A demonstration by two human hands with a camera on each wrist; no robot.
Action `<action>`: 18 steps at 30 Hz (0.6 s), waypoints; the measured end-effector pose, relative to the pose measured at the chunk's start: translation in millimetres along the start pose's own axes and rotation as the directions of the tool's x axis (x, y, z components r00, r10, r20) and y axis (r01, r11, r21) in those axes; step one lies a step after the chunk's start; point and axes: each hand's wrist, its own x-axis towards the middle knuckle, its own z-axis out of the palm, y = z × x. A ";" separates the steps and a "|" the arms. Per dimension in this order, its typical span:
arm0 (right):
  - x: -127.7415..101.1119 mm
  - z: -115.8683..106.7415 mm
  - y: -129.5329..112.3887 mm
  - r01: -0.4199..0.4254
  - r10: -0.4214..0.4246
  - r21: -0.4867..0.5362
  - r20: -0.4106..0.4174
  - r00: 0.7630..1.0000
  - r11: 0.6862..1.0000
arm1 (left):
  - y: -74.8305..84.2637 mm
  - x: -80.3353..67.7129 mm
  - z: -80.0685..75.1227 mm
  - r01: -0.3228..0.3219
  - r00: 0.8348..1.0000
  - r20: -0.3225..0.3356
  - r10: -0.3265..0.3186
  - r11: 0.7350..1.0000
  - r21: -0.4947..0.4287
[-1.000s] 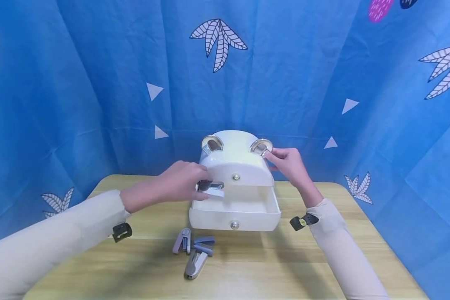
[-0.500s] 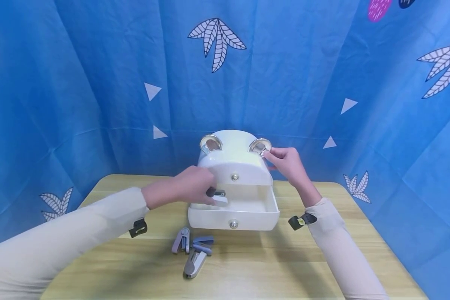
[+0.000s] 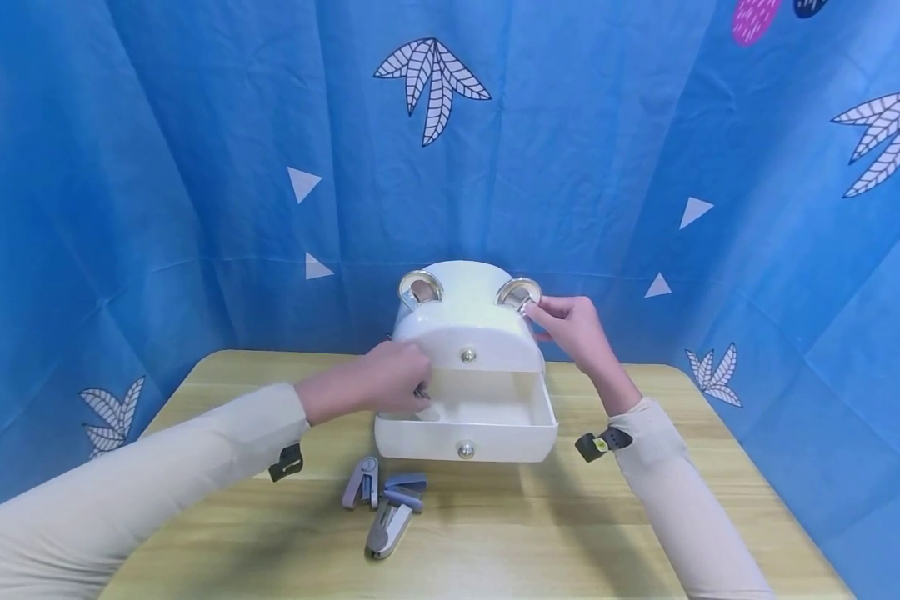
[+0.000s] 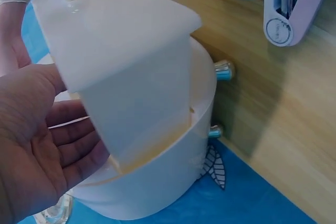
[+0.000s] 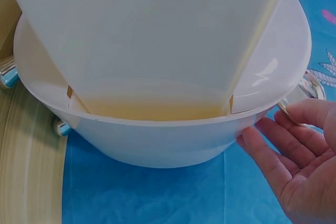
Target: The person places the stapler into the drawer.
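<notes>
White drawer box (image 3: 465, 333): head view hides left hand (image 4: 37, 150), whose wrist view shows fingers spread, empty.

The left hand (image 3: 390, 379) covers the left end of the open drawer (image 3: 467, 425), so whatever its fingertips touch inside cannot be made out, while the right hand (image 3: 573, 329) masks the right side of the white storage box (image 3: 465, 321), cropped in both wrist views
</notes>
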 end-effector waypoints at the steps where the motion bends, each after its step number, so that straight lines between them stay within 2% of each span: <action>1: -0.1 0.0 0.3 0.001 -0.001 -0.003 -0.001 1.000 1.000 | -0.5 0.1 2.1 -0.007 1.000 -0.014 0.007 1.000 -0.002; 4: -0.4 -0.7 2.4 0.006 -0.006 -0.012 -0.004 1.000 1.000 | -1.1 -0.3 6.8 -0.017 0.999 -0.049 0.016 1.000 -0.008; 7: -0.2 -1.3 3.6 0.019 -0.019 -0.016 0.000 1.000 1.000 | -0.9 -0.9 8.6 -0.006 0.998 -0.056 0.006 1.000 -0.002; 14: 2.3 -0.8 3.7 0.026 -0.026 -0.014 0.001 1.000 1.000 | 0.1 -1.0 7.4 0.048 0.999 -0.016 -0.048 0.998 -0.029; 18: 3.1 -0.4 4.5 0.029 -0.029 -0.011 0.000 1.000 1.000 | -0.1 -1.8 4.4 0.046 0.999 -0.017 -0.047 0.998 -0.036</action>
